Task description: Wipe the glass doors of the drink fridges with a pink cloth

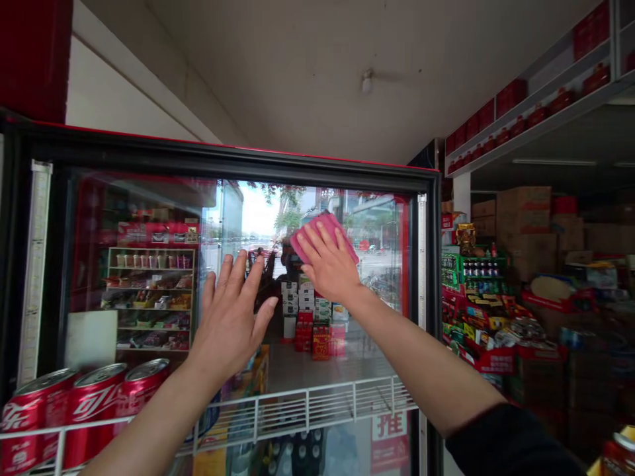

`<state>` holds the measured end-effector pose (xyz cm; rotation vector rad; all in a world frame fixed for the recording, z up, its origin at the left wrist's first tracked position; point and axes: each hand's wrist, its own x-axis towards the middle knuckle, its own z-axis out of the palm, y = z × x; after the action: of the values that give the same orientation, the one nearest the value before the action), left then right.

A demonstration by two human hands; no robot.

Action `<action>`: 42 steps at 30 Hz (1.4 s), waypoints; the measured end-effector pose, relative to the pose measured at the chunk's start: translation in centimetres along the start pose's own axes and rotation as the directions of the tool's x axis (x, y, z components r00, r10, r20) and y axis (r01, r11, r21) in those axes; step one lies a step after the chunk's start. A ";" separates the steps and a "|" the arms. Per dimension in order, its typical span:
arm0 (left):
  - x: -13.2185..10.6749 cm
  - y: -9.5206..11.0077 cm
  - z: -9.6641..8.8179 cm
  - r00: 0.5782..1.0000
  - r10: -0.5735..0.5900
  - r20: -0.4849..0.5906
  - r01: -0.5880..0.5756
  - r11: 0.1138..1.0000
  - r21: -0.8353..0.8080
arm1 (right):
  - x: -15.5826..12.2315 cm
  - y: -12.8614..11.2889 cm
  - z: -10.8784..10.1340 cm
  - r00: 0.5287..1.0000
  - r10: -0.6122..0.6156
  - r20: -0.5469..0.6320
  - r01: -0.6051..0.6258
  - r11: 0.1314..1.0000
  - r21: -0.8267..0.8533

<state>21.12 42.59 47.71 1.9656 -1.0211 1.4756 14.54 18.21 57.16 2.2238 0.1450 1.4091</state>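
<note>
A pink cloth (353,250) lies flat against the glass door (307,192) of a drinks fridge. My right hand (327,258) presses on the cloth with its fingers stretched out over it, toward the upper right of the pane. To the left, my left hand (231,314) is held up at the glass, fingers spread and nothing in it; whether its palm touches the pane I cannot tell. Below the hands a white wire rack (297,413) crosses the door. Red soda cans (96,410) stand in the rack at the lower left, beside my left forearm.
A black door frame (238,162) surrounds the pane, with pale strips (422,297) down both sides. Shop shelves and stacked boxes show through or in the glass. At the right stand snack displays (501,324) and cardboard boxes (526,225). A can top (624,444) shows at the lower right.
</note>
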 end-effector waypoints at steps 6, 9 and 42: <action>-0.2 -1.6 -1.2 1.000 -0.004 0.007 0.004 1.000 0.029 | -4.6 7.5 -1.8 0.994 0.095 -0.049 -0.095 0.995 -0.008; -0.6 -3.6 -1.7 0.999 -0.031 0.007 0.030 0.998 0.048 | -6.2 10.8 -1.9 0.905 0.357 -0.230 -0.365 0.931 0.009; -5.7 -18.2 -5.9 0.984 -0.179 -0.024 0.181 0.973 0.144 | -1.8 -2.2 1.5 0.711 0.608 -0.354 -0.629 0.775 0.068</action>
<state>31.17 59.63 45.19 2.0882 -0.7259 1.4944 15.44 18.97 54.15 2.0198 -0.5820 2.1374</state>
